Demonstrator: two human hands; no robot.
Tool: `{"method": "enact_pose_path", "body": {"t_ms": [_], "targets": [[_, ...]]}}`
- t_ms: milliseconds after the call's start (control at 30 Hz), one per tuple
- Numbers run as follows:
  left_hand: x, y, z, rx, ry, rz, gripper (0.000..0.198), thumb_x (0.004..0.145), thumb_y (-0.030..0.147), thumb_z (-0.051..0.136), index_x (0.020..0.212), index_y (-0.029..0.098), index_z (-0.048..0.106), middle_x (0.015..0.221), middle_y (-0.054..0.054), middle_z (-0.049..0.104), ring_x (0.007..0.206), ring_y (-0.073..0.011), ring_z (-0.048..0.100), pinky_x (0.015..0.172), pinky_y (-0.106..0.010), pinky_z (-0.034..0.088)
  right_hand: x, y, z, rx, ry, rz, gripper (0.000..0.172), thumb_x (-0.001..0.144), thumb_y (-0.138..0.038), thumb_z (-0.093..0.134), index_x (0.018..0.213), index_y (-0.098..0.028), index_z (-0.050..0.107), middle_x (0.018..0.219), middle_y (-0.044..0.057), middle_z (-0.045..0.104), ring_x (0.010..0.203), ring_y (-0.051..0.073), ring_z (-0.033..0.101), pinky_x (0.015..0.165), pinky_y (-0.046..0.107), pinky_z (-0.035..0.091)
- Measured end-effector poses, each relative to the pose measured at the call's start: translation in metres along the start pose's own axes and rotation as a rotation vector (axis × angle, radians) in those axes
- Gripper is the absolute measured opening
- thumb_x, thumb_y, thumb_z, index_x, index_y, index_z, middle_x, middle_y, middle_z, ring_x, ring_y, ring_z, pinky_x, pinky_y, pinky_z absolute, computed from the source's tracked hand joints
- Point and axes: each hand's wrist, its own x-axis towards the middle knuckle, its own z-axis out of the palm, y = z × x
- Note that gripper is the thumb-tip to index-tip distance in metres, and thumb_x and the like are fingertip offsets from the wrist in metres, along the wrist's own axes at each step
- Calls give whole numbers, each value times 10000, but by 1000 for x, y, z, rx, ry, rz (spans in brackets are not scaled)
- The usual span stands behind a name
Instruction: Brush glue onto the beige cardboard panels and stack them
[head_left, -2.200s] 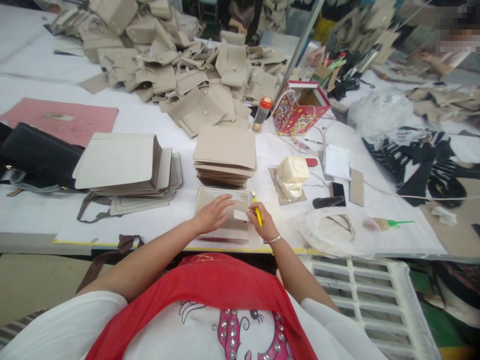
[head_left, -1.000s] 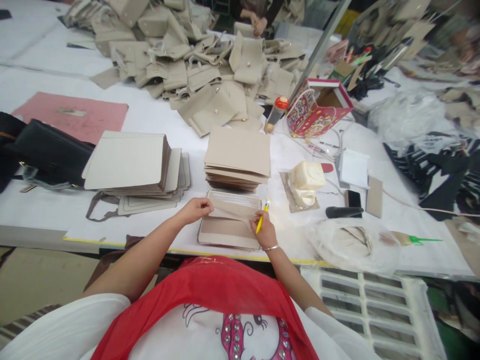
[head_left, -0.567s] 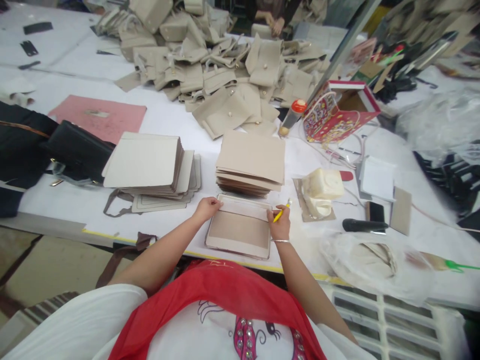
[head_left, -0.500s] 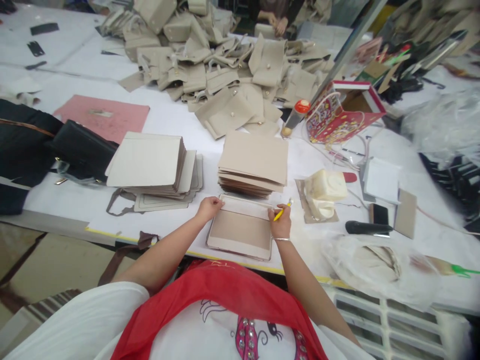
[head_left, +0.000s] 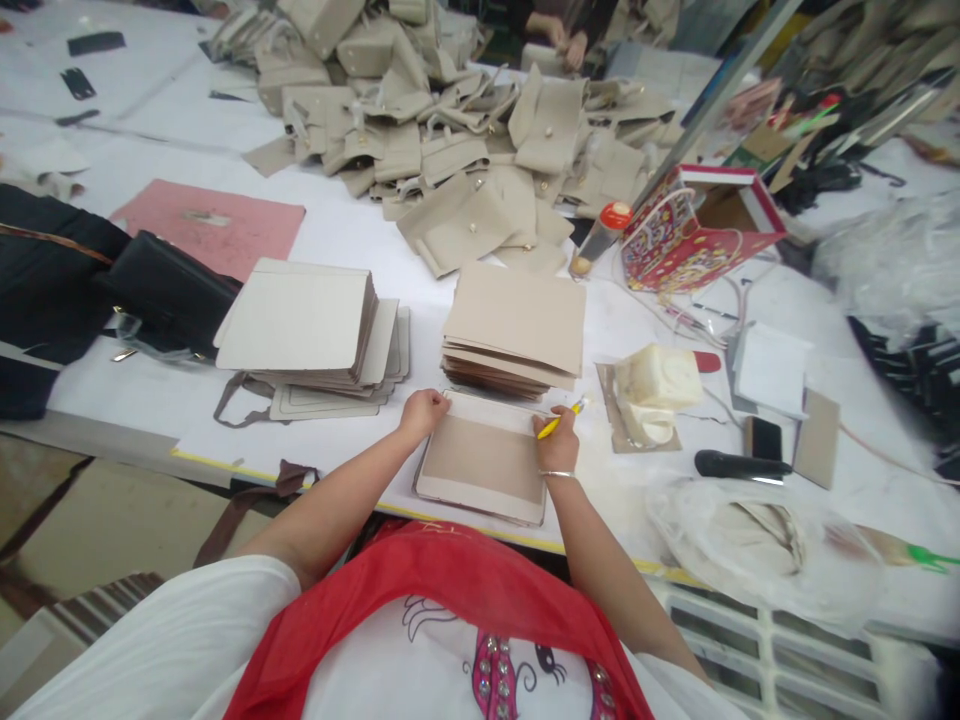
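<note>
A beige rectangular panel (head_left: 480,460) with pale strips along its long edges lies flat at the table's near edge, on other pieces. My left hand (head_left: 424,413) is closed in a pinch at its far left corner. Over the far right corner, my right hand (head_left: 556,440) is closed around a slim yellow tool (head_left: 559,422) with a whitish end, fingertips at the panel's edge. Whether those fingers also pinch the panel is hidden. Just beyond it stands a stack of beige panels (head_left: 517,315). To the left sits a stack of pale grey panels (head_left: 296,315).
A heap of beige bag pieces (head_left: 450,150) covers the back, where another person's hands (head_left: 566,40) work. At right are a cream plastic container (head_left: 656,380), a red patterned paper bag (head_left: 697,225), a black-handled tool (head_left: 739,465) and a plastic bag (head_left: 675,530). A black bag (head_left: 176,290) lies left.
The view has shifted slightly. My right hand has turned a little at the panel's right edge, still with the yellow tool. My left hand stays at the far left corner.
</note>
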Motion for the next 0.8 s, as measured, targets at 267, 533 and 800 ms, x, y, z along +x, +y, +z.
{"method": "enact_pose_path", "body": {"t_ms": [267, 533, 800], "targets": [[3, 0, 1, 121, -33, 0, 223, 719, 336, 517, 692, 164, 656, 689, -51, 662, 658, -169, 579, 577, -244, 360, 0, -4, -2, -87, -27, 16, 335, 770, -364, 492, 1051, -196, 425, 729, 10, 614, 618, 160, 558, 579, 250, 374], [2, 3, 2, 182, -40, -13, 228, 728, 351, 504, 694, 171, 640, 719, -55, 668, 695, -177, 591, 582, -245, 363, 0, 0, 3, -144, -27, -11, 323, 793, -353, 486, 1070, -200, 420, 739, 9, 613, 644, 165, 560, 598, 250, 370], [-4, -4, -7, 228, 66, -9, 296, 702, 478, 546, 729, 183, 553, 728, -53, 618, 714, -195, 566, 608, -262, 371, -3, 14, -13, -172, 119, 24, 472, 745, -439, 528, 1106, -157, 415, 901, 88, 587, 741, 198, 557, 645, 295, 404]]}}
